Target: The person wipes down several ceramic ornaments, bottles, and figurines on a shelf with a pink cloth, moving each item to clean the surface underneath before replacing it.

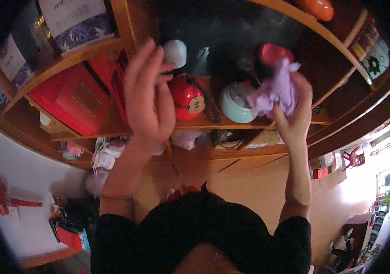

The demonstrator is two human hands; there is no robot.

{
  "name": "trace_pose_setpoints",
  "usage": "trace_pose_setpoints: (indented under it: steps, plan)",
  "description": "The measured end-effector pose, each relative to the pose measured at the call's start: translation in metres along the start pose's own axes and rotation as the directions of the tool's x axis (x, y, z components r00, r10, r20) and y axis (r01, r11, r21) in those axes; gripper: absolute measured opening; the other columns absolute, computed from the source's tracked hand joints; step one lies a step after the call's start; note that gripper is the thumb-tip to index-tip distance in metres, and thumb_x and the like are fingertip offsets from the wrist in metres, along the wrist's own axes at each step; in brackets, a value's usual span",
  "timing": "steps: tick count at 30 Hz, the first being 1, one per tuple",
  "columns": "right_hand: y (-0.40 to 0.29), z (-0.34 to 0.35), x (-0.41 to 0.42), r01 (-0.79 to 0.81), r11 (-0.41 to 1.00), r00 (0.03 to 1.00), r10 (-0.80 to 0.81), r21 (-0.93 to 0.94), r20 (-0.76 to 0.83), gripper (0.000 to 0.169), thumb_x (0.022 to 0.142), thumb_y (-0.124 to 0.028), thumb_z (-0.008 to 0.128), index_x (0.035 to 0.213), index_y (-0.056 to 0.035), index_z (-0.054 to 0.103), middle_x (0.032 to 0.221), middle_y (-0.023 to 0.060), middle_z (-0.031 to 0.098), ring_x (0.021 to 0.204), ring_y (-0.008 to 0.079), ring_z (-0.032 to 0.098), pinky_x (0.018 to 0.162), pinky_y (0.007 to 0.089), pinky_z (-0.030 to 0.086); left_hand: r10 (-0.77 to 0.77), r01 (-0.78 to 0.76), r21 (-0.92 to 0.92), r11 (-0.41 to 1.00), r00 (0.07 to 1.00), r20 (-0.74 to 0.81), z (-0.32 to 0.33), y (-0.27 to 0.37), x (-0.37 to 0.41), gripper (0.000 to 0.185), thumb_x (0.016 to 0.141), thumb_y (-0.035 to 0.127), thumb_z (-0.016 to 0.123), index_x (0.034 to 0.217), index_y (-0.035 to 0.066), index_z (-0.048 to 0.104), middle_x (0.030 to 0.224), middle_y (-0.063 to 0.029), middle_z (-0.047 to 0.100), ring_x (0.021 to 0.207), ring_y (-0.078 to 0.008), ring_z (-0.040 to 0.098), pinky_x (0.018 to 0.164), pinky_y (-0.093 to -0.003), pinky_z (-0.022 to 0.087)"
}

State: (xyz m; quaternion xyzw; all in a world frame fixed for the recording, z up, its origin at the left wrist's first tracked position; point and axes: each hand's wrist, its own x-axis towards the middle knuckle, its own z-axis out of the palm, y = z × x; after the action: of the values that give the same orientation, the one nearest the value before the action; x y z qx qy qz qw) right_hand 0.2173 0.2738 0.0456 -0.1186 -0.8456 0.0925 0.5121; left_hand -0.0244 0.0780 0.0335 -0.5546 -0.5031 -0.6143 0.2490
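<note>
My right hand (pixel 299 106) grips a crumpled light purple cloth (pixel 277 90) in front of the wooden shelf. Just left of the cloth sits a pale blue-green bowl or pot (pixel 237 106), and a dark red rounded object (pixel 273 53) shows behind it. My left hand (pixel 150 96), blurred, is raised before the shelf with its fingers extended and nothing visible in it. Beside it stands a glossy red rounded jar (pixel 186 99) with a tan tag and a dark strap. A white rounded cup or jar (pixel 175 54) is behind the left fingertips.
A large red box (pixel 75 96) fills the compartment at left, below a framed sheet bearing writing (pixel 78 22). Bags and a cardboard box (pixel 263 138) occupy the lower shelf (pixel 198 156). An orange glossy object (pixel 318 8) rests at the upper right. Wooden dividers (pixel 335 87) separate the compartments.
</note>
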Motion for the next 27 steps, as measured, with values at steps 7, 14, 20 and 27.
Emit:
trace_pose_setpoints:
  steps: [7,14,20,27]
  plan:
    - [0.008,0.072,-0.062,-0.485,0.713,0.834,0.203,0.506,0.514,0.08,0.076,0.002,0.065,0.151,0.0036,0.038,0.152,0.0178,0.046,0.137,0.0253,0.048,0.115,0.036,0.034,-0.348,0.303,0.22,0.927,0.914,0.208,0.028,-0.025,-0.122,0.07,0.097,0.008,0.053,0.157,-0.006,0.019,0.16,-0.0315,0.024,0.147,-0.0442,0.028,0.122,-0.0487,0.02]
    - [0.012,0.13,-0.058,-0.719,0.252,0.695,0.245,0.647,0.677,0.092,0.077,-0.015,0.074,0.155,0.0046,0.03,0.151,0.0186,0.044,0.136,0.025,0.046,0.115,0.0364,0.034,-0.639,0.628,0.117,0.769,0.758,0.128,0.054,-0.046,-0.111,0.093,0.086,0.019,0.074,0.155,-0.01,0.019,0.15,-0.0345,0.038,0.14,-0.0409,0.042,0.117,-0.0437,0.032]
    - [0.007,0.125,-0.064,-0.693,0.47,0.695,0.231,0.547,0.681,0.093,0.069,-0.008,0.073,0.152,0.0057,0.034,0.151,0.0174,0.044,0.142,0.0243,0.04,0.119,0.0369,0.026,-0.437,0.423,0.226,0.878,0.899,0.016,0.066,-0.057,-0.113,0.107,0.07,0.017,0.085,0.154,-0.006,0.023,0.146,-0.0352,0.037,0.135,-0.0502,0.041,0.114,-0.0504,0.035]
    - [-0.021,0.088,-0.081,-0.694,0.602,0.66,0.312,0.395,0.683,0.096,0.063,-0.006,0.068,0.154,-0.0004,0.035,0.158,0.0213,0.037,0.149,0.0322,0.032,0.121,0.0413,0.024,-0.47,0.458,0.109,0.882,0.874,0.122,0.057,-0.045,-0.117,0.12,0.052,0.026,0.094,0.151,0.0,0.032,0.143,-0.0274,0.036,0.128,-0.0471,0.046,0.109,-0.0517,0.039]
